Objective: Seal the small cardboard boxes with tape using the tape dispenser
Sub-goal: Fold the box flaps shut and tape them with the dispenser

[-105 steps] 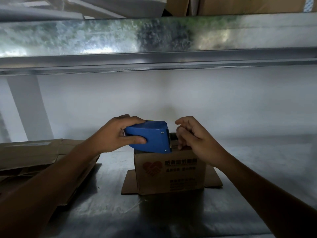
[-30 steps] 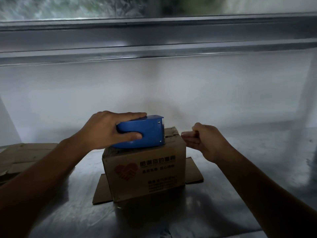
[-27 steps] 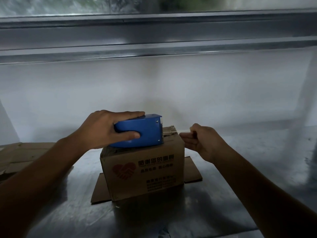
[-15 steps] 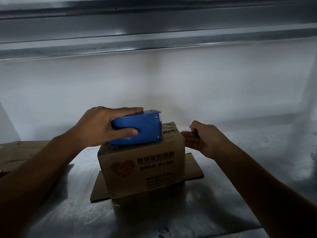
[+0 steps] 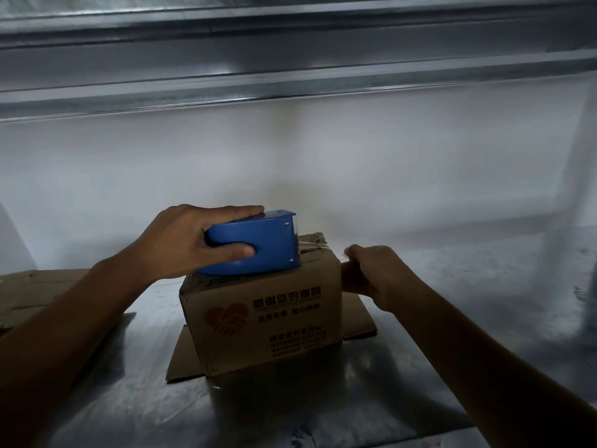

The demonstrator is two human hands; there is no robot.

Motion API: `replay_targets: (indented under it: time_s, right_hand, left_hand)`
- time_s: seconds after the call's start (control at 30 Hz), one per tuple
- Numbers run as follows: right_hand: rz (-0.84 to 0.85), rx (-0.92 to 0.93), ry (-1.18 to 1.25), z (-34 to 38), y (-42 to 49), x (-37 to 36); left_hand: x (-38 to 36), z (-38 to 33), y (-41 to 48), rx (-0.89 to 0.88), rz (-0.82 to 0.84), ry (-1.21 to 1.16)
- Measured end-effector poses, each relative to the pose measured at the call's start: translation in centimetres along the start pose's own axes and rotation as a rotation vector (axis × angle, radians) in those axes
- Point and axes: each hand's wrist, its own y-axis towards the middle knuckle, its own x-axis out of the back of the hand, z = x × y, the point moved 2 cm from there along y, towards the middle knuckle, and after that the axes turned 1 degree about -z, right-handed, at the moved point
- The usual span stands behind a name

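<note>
Cardboard box (image 5: 261,315) sits centre-frame; the left hand (image 5: 181,244) grips the tape dispenser (image 5: 258,247) atop it. Right hand (image 5: 371,273), curled at the box's right edge, may pinch the tape (image 5: 315,244); I cannot tell. Taping seems just begun; next, probably draw the dispenser leftward along the seam.

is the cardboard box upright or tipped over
Upright: the cardboard box sits flat on the metal table, printed text right way up, blue tape dispenser on top.

cardboard box (image 5: 323,331) front, red heart-and-hands logo (image 5: 226,320), dark Chinese characters (image 5: 286,299), seemingly slogan lines, too blurred to read
</note>
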Motion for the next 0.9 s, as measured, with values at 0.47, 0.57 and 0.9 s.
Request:
replay_targets:
  time_s: [0.47, 0.57, 0.9]
  right_hand:
    - [-0.006, 0.342, -0.353, -1.8, 0.5, -0.3]
    - [-0.003, 0.719, -0.564, -2.2, 0.3, -0.7]
    - [0.224, 0.656, -0.534, 0.5, -2.5, -0.4]
  left_hand:
    - [0.0, -0.3, 0.0, 0.004, -0.006, -0.010]
    - [0.0, -0.3, 0.0, 0.008, -0.015, -0.009]
    - [-0.1, -0.2, 0.0, 0.028, -0.006, 0.025]
